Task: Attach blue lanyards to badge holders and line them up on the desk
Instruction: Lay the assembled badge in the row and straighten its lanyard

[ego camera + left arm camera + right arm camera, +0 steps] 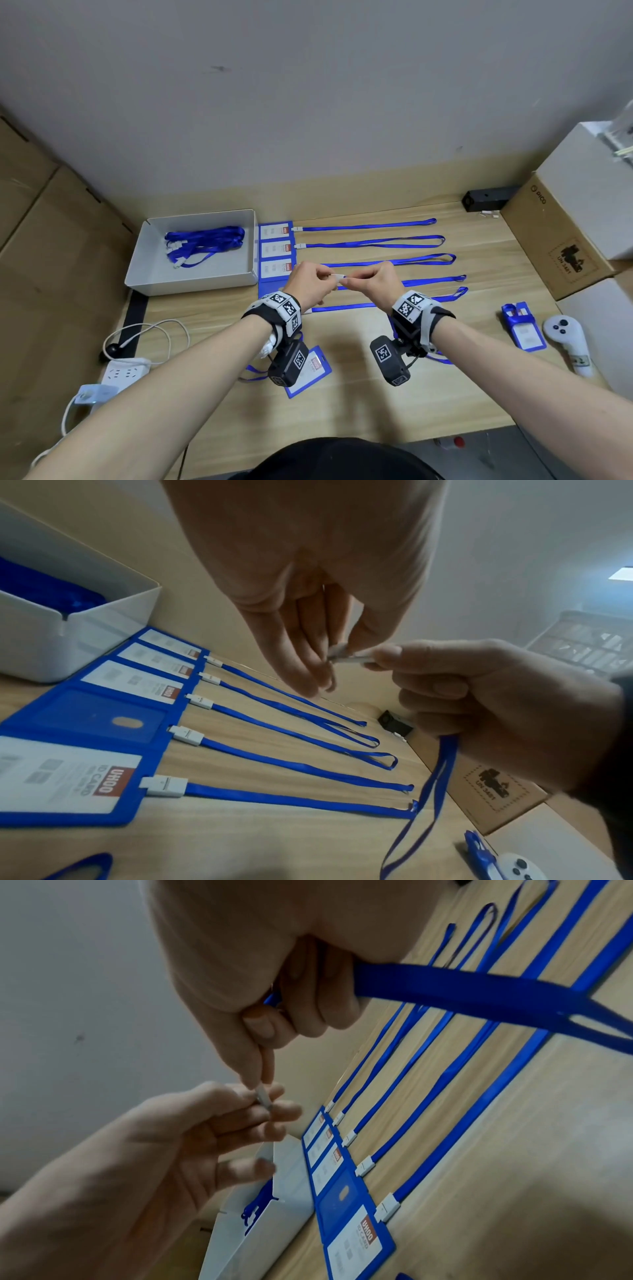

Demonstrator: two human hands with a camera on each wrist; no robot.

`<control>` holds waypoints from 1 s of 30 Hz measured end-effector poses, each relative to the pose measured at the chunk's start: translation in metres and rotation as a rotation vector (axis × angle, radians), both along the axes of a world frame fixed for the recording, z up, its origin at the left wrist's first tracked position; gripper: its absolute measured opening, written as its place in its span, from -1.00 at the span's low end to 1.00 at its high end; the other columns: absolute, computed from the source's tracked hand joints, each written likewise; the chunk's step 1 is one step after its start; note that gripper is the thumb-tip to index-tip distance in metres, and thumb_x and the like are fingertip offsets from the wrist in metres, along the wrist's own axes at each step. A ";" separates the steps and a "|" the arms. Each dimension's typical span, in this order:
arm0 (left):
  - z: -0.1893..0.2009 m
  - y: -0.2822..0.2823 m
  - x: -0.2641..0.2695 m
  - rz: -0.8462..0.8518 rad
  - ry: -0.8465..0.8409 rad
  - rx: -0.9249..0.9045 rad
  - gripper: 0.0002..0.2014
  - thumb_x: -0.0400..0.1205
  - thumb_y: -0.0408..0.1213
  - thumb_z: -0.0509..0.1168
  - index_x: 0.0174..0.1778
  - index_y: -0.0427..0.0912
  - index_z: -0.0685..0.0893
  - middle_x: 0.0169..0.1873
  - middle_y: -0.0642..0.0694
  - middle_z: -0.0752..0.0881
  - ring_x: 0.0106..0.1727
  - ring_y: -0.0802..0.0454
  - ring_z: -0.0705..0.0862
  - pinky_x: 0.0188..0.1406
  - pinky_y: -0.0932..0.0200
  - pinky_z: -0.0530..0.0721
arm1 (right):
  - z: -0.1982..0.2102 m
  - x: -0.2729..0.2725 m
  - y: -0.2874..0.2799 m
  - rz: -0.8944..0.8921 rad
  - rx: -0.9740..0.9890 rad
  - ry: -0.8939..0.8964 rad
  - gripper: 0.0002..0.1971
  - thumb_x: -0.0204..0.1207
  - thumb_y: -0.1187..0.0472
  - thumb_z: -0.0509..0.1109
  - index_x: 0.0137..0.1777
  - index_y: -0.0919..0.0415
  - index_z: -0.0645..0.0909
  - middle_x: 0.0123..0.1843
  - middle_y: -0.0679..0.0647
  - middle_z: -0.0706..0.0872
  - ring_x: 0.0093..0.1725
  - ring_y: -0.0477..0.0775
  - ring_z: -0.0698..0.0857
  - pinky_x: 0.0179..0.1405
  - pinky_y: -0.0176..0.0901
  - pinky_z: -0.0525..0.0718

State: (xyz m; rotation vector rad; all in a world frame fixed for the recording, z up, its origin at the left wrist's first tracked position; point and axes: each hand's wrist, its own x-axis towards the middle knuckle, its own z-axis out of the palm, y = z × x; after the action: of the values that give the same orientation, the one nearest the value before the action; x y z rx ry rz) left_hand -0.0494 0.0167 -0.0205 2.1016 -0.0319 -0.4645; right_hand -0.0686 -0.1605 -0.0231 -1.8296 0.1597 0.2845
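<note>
Both hands are raised above the desk, meeting over the row of badges. My left hand (323, 279) pinches one end of a white lanyard clip (337, 277), and my right hand (352, 281) pinches the other end. In the left wrist view the clip (346, 656) sits between the two sets of fingertips. Its blue strap (445, 988) passes through my right hand's curled fingers and hangs down to the desk. Below lie several blue badge holders (275, 250) in a column, each with a lanyard (370, 244) stretched to the right. A loose badge holder (313, 373) lies nearer me.
A white tray (144, 253) at left holds several loose blue lanyards (205, 240). At right are another badge holder with a bundled lanyard (520, 325), a white controller (565, 337) and a cardboard box (555, 236). A power strip (125, 371) lies at front left.
</note>
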 end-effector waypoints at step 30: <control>-0.143 0.029 -0.100 -0.371 0.109 0.693 -0.65 0.46 -0.14 0.47 0.08 -0.06 0.50 0.01 -0.06 0.71 0.07 -0.18 0.66 0.05 0.02 0.55 | -0.151 -0.064 -0.006 0.375 -0.282 0.242 -0.87 0.57 0.22 0.45 -0.04 0.27 0.78 -0.21 -0.10 0.74 -0.24 -0.20 0.61 -0.15 -0.34 0.54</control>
State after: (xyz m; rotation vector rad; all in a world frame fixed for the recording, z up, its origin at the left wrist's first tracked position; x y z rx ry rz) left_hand -0.1492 0.0456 -0.1635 2.7575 -0.2285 -0.9116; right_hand -0.1326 -0.1666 -0.1739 -2.0965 0.0221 0.7814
